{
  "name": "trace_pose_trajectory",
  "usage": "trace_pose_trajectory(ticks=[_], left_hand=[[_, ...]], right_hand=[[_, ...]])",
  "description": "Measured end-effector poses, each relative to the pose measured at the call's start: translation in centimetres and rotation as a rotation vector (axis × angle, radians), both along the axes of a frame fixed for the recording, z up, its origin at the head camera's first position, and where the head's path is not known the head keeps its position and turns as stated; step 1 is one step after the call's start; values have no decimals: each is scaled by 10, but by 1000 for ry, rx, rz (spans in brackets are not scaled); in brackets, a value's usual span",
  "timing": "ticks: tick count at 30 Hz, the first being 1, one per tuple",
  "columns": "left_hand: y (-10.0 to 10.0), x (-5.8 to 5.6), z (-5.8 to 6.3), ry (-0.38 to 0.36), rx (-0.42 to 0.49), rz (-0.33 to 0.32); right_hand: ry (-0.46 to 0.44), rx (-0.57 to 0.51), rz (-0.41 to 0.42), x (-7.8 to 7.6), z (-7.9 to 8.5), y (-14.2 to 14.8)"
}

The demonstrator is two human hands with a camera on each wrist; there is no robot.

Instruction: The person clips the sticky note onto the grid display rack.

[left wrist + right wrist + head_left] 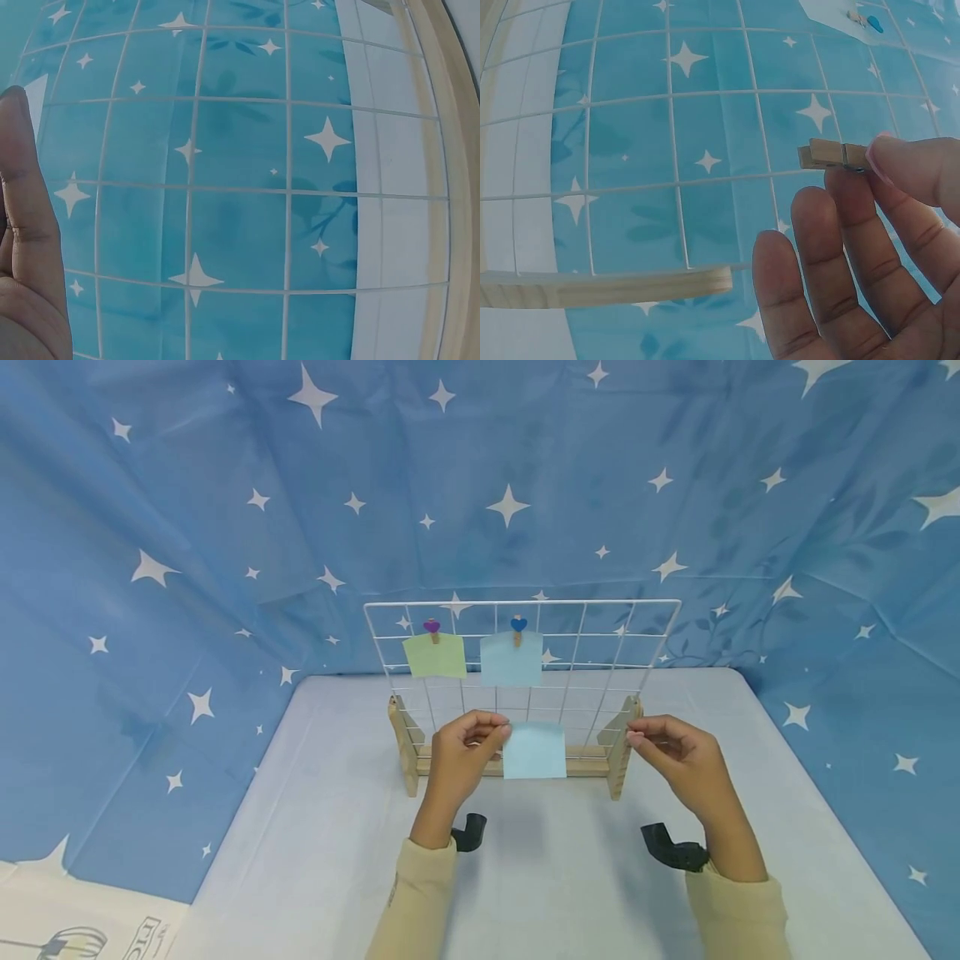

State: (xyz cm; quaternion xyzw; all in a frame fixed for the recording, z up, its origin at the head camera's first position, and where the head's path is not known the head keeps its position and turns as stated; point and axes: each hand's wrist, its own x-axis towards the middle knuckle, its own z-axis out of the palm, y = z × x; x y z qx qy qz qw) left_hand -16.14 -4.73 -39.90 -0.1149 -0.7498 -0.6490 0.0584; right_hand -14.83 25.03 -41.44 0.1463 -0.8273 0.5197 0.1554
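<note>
My left hand [467,756] pinches a light blue paper note [534,750] by its upper left corner, in front of the lower part of a white wire grid [573,643]. In the left wrist view only part of the left hand [30,240] shows at the left edge. A small wooden clothespin [829,154] sits between the thumb and fingertips of my right hand [855,262]. In the head view the right hand [678,760] is beside the grid's right wooden foot [621,747]. On the grid hang a green note [437,657] and another blue note [512,664].
A purple heart clothespin [432,627] holds the green note and a blue heart clothespin [518,624] the hanging blue one. The wooden stand's left foot [405,747] rests on a white table [315,827]. Behind hangs a blue star-patterned cloth [420,460].
</note>
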Motion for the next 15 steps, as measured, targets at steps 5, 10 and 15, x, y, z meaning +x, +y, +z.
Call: trace_pose_trajectory(ticks=[5, 10, 15], left_hand=[[2, -3, 4, 23, 8, -13], [4, -8, 2, 48, 34, -24], [7, -15, -7, 49, 44, -21]], right_hand=[[5, -1, -2, -2, 4, 1], [3, -7, -19, -1, 8, 0], [17, 7, -23, -3, 12, 0]])
